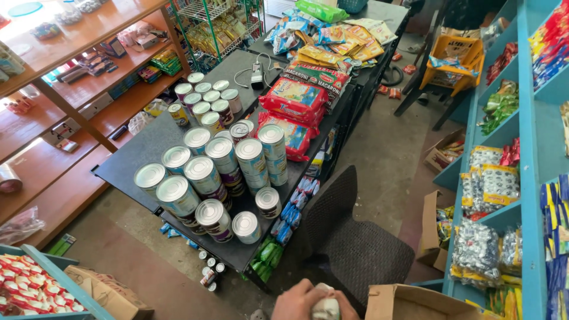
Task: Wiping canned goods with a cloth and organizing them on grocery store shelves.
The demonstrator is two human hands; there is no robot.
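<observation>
Grey concrete floor (379, 148) leaves a narrow open aisle between the black table (148, 142) and blue shelves (527, 178). Stacked tins (207, 172), a dark chair (349, 237) and a cardboard box (415, 302) crowd it. At the bottom edge, a hand (299, 303) grips a small white packet (326, 307); which hand is unclear.

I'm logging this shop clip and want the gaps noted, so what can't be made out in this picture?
- Hands, head view: the bottom edge cuts them, so left and right cannot be told apart.
- White object they grip: mostly covered by fingers and cut by the edge; its kind is unclear.
- Stacked tins on the black table: the lower tins are hidden by the upper ones.
- Small cans on the floor: too small to identify.
</observation>
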